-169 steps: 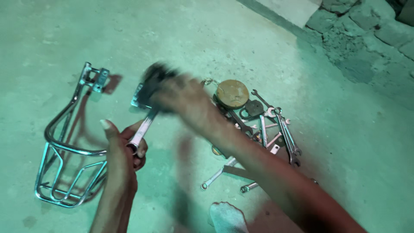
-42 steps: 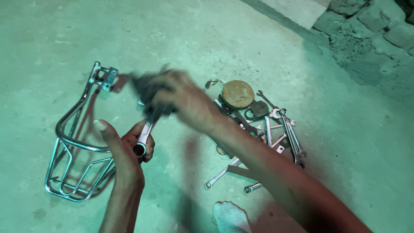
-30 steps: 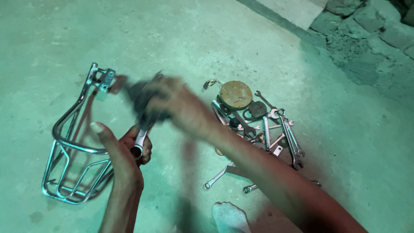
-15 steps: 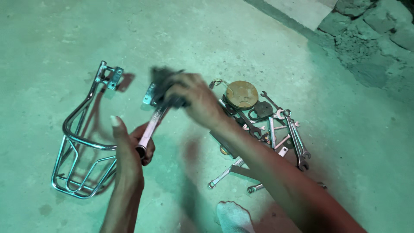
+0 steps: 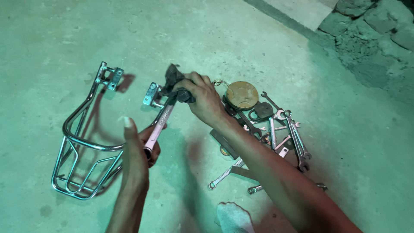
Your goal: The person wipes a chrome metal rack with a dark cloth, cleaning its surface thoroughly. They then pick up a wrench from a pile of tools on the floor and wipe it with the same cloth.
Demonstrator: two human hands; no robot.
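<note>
**Wrench gripped low, rag clamped at its top end**

Left hand (image 5: 140, 149) closed around the lower end of the wrench (image 5: 158, 125), thumb sticking up. Long axis tilted: lower end at the left hand, upper end up and to the right, just beside the chrome rack's (image 5: 82, 142) mounting bracket (image 5: 151, 95). Right hand (image 5: 202, 99) clenched on a dark rag (image 5: 174, 80) bunched over the wrench's upper end (head itself hidden under the cloth, contact with the bracket not resolvable). Right hand nearer the head, left nearer the tail; both on the same shaft, well apart along it. Rack lying on the concrete floor (image 5: 258, 43), left of both hands. Pile of spanners (image 5: 284, 133), a round brownish lid (image 5: 241, 95) and a padlock (image 5: 261, 110) to the right, behind the right forearm, untouched. Pale cloth (image 5: 233, 218) at the bottom edge.
</note>
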